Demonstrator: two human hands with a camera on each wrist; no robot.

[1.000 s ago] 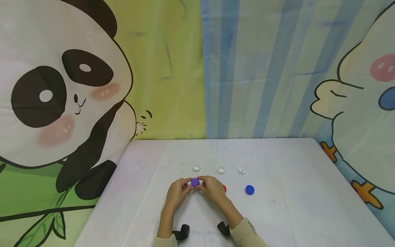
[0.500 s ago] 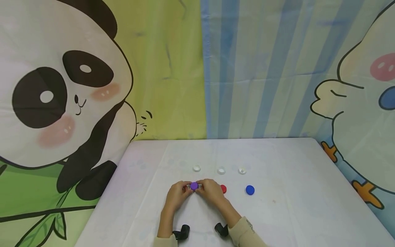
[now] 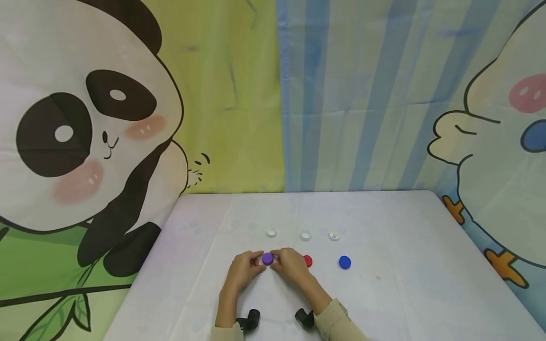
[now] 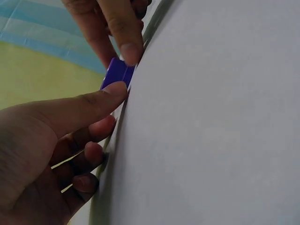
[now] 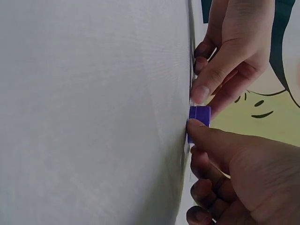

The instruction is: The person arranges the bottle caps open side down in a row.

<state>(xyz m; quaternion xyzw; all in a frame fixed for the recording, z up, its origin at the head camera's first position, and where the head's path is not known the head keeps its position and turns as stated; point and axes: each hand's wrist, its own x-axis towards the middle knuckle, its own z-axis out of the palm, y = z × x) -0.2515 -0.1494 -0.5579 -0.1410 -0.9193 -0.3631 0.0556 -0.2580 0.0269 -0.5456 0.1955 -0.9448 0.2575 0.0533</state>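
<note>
A small round purple bottle cap [image 3: 267, 258] is between my two hands, low over the white table. My left hand [image 3: 244, 271] pinches it from the left with thumb and fingers. From the opposite side my right hand [image 3: 291, 268] does the same. In the left wrist view the purple cap [image 4: 117, 74] shows side-on, both thumbs on its near side. The right wrist view also shows the purple cap [image 5: 200, 116] side-on, partly covered by a thumb. Whether its underside touches the table is hard to tell.
Just right of my right hand lies a red cap [image 3: 308, 261], with a blue cap [image 3: 345, 262] farther right. Three small whitish round pieces form a row behind: left piece [image 3: 271, 232], middle piece [image 3: 305, 235], right piece [image 3: 334, 236]. Printed curtains border the white table [image 3: 405, 293].
Both hands have drawn slightly toward the table's front with the purple cap between them. The red cap, partly covered earlier by my right hand, now shows fully.
</note>
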